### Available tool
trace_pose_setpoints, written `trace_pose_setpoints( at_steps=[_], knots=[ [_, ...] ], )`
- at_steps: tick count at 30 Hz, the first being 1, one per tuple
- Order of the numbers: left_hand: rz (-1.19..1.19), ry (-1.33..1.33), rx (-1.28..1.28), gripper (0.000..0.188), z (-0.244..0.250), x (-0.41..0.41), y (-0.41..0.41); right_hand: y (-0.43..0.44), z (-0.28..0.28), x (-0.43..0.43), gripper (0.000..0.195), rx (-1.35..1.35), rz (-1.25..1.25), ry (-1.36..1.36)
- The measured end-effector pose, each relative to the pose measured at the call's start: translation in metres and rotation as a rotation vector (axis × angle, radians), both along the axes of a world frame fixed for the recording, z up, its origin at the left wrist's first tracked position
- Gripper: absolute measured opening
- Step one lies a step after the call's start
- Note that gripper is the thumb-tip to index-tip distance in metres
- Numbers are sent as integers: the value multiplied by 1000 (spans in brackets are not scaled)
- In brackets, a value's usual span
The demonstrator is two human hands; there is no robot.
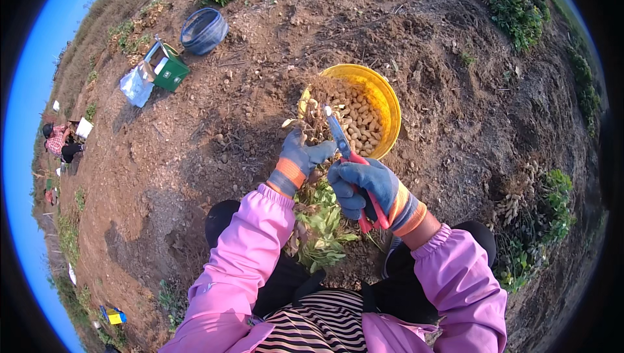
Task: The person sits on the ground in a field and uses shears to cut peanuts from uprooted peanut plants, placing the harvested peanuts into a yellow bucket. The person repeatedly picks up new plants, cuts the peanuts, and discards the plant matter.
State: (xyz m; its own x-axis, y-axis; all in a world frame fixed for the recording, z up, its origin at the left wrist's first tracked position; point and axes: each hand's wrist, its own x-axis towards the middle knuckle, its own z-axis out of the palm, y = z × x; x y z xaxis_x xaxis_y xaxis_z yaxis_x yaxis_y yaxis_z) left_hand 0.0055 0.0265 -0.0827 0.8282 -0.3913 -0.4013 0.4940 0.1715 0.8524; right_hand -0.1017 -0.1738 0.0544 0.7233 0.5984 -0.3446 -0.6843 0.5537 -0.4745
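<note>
My left hand (301, 157), in a blue-grey work glove with an orange cuff band, grips a peanut plant by its stems. Its dry roots (319, 102) reach over the left rim of a yellow bucket (389, 102), while the green leaves (324, 236) hang down between my legs. Loose unshelled peanuts (360, 121) lie inside the bucket. My right hand (368, 185), gloved alike, is closed round the red handles of pruning shears (339, 131). The shears' blades point at the roots, over the bucket's left part; whether they touch a root I cannot tell.
Pulled peanut plants (524, 226) with pods lie at the right. A blue mesh-sided basket (204, 31), a green box (170, 72) and a clear plastic bag (136, 87) stand at upper left. People sit farther off, one (58, 141) beside a white bucket (84, 128).
</note>
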Motion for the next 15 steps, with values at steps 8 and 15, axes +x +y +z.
trace_pose_setpoints(
  at_steps=[8, 15],
  knots=[
    [181, -110, 393, 87, 44, -10, -20, -7, -6, 6, 18, 155, -36, 38],
    [239, -69, 580, 89, 66, -11, -26, -10, -12, 12, 16, 169, -197, 79]
  ],
)
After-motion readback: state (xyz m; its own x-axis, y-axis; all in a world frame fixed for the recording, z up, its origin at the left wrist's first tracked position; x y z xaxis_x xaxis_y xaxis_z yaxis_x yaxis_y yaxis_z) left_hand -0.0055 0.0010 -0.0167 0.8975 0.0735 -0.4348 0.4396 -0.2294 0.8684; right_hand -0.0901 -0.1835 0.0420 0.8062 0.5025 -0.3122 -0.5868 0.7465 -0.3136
